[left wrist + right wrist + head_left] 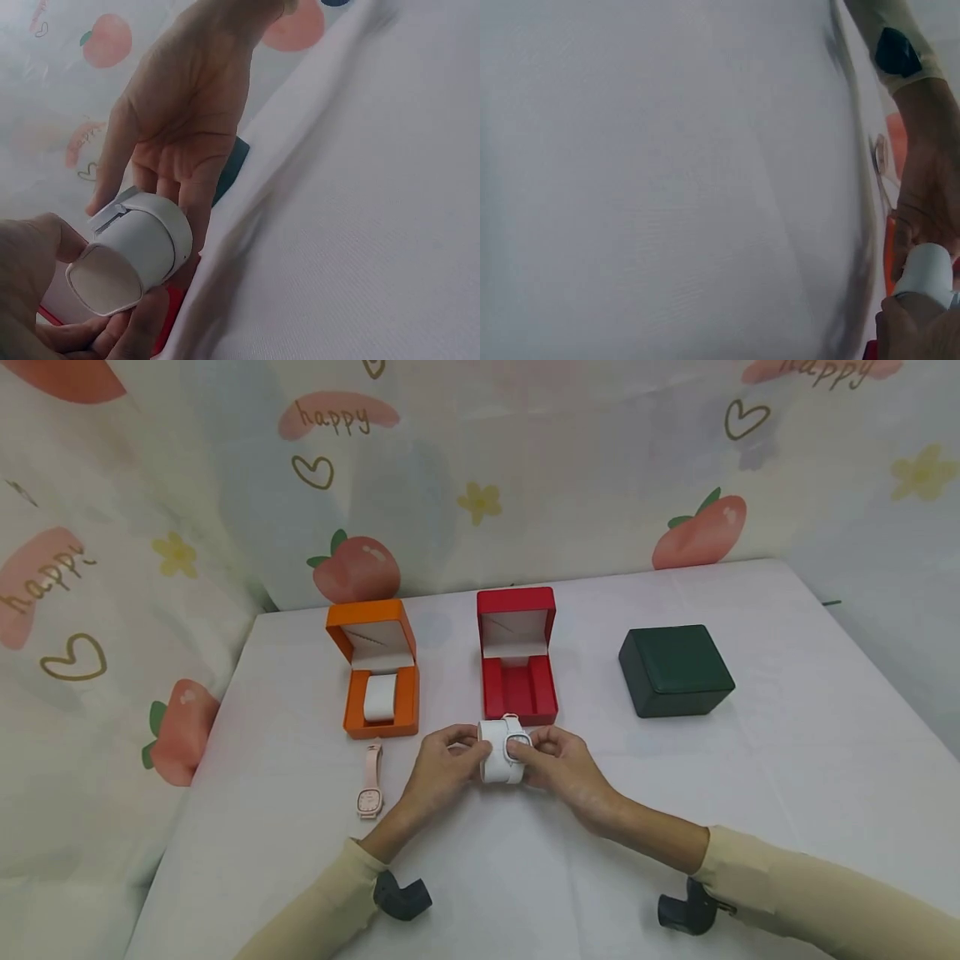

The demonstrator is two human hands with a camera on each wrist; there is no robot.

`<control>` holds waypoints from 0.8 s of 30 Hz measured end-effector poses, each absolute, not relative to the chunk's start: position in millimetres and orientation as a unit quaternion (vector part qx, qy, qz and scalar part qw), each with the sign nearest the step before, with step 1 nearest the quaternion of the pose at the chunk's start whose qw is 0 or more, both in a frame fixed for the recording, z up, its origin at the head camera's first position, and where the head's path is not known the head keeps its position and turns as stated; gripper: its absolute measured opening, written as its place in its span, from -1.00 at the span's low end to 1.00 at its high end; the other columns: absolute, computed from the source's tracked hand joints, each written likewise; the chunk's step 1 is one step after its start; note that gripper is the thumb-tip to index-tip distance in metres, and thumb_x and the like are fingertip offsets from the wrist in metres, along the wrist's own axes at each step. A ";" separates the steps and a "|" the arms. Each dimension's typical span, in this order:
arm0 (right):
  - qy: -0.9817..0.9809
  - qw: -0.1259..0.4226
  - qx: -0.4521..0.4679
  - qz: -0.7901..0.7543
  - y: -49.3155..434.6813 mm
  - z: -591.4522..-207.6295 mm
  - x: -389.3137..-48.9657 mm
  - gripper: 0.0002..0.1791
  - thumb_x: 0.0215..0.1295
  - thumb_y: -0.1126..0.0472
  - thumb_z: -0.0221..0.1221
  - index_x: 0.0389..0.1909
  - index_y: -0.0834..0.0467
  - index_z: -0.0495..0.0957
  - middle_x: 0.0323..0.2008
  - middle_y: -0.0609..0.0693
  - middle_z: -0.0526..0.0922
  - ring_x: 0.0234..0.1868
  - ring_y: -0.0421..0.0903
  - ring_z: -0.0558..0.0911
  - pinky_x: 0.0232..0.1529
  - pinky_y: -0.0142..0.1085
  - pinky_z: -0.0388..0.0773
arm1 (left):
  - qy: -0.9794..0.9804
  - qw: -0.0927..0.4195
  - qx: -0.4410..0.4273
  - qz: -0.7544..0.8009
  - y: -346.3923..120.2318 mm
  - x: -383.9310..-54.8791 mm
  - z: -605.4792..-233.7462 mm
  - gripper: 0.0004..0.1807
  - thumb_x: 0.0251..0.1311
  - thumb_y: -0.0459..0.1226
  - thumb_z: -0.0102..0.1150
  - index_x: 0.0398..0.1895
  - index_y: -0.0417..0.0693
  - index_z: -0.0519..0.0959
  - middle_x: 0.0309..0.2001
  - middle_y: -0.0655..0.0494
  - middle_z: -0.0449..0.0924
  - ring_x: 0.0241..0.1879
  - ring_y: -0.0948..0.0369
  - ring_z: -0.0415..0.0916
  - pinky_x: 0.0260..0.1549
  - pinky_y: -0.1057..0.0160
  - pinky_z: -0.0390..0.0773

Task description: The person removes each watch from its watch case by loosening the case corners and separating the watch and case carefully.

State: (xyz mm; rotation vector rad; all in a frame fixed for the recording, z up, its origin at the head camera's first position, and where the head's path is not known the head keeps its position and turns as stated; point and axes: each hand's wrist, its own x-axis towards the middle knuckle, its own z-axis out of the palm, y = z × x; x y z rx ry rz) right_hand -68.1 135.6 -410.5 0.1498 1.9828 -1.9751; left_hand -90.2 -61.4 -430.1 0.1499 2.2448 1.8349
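On white worktop (795, 777), left hand (444, 766) and right hand (576, 774) are pinching a white cushion (492, 764) with curled fingers (557, 736), white watch (518, 739) already wrapping it, pink watch (370, 800) lying unmounted.

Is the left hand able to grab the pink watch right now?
Probably not yet: the left hand is holding the white cushion, though nothing covers the pink watch lying nearby.

1 white watch (517, 737) with a squarish case wraps around 1 rounded white cushion (492, 766), toward its right end. The left hand (446, 770) pinches the cushion's bare end; the right hand (572, 774) holds the watch, its thumb on the face.
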 end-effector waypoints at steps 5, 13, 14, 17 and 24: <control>0.687 0.176 0.068 -0.702 133.9 -408.5 -66.8 -0.62 0.47 0.18 0.22 0.05 0.38 0.37 0.07 0.24 0.62 0.00 0.04 0.65 0.04 -0.08 0.62 | 0.779 0.107 0.050 0.616 -60.4 -90.4 -430.8 -0.68 0.35 -0.26 0.24 0.02 -0.34 0.62 -0.21 -0.04 0.61 -0.26 0.11 0.60 -0.30 0.25 0.65; 0.694 0.168 0.078 -0.696 137.6 -410.0 -67.1 -0.61 0.47 0.17 0.23 0.05 0.37 0.36 0.07 0.25 0.58 0.05 0.09 0.63 0.03 -0.04 0.62 | 0.779 0.104 0.034 0.618 -64.9 -92.3 -428.7 -0.67 0.36 -0.28 0.20 0.06 -0.35 0.60 -0.17 -0.07 0.59 -0.20 0.08 0.61 -0.25 0.23 0.67; 0.697 0.166 0.082 -0.693 138.7 -410.6 -67.2 -0.62 0.47 0.17 0.23 0.05 0.36 0.37 0.07 0.25 0.57 0.05 0.09 0.62 0.02 -0.05 0.62 | 0.777 0.102 0.030 0.620 -66.0 -92.7 -427.6 -0.67 0.35 -0.28 0.21 0.06 -0.35 0.60 -0.16 -0.08 0.60 -0.20 0.07 0.62 -0.25 0.22 0.67; 0.702 0.162 0.081 -0.688 140.9 -412.8 -67.1 -0.63 0.46 0.19 0.24 0.04 0.37 0.38 0.05 0.24 0.58 0.04 0.09 0.62 0.02 -0.05 0.63 | 0.773 0.100 0.024 0.626 -68.7 -94.3 -425.9 -0.65 0.36 -0.27 0.22 0.09 -0.35 0.59 -0.13 -0.10 0.60 -0.17 0.05 0.64 -0.21 0.21 0.68; 0.764 0.149 0.052 -0.625 141.2 -414.1 -67.7 -0.61 0.40 0.05 0.30 -0.02 0.28 0.49 -0.02 0.12 0.62 -0.03 0.04 0.58 -0.01 -0.17 0.62 | 0.768 0.082 0.005 0.635 -70.9 -96.4 -425.9 -0.64 0.37 -0.27 0.22 0.12 -0.35 0.58 -0.06 -0.12 0.64 -0.15 0.05 0.66 -0.17 0.19 0.70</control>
